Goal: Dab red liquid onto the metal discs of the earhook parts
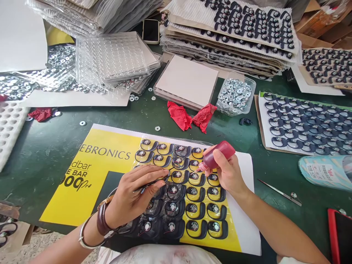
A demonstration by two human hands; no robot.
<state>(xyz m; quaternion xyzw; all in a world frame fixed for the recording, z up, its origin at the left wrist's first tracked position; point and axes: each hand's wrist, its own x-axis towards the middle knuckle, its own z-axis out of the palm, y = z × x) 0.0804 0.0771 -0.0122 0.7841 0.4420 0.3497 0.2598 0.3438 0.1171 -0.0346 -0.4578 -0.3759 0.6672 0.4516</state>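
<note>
Closing around a red bottle (pixel 220 154), the right hand (pixel 230 172) angles its nozzle down and leftward above black hook-shaped pieces (pixel 193 209); whether the tip touches one cannot be told. Left of that grip, the left hand (pixel 137 189) pinches a thin dark item (pixel 151 183), partly hidden by its fingers. Below both grips, the pieces lie in rows over a yellow printed sheet (pixel 68 198). Right of the bottle grip rest metal tweezers (pixel 279 191). Beyond it, leftward, lie crumpled red scraps (pixel 178 116); slightly rightward, a clear tub (pixel 253 91) holds metal washers (pixel 235 94). Farthest past it stands a layered stack (pixel 231 51).
</note>
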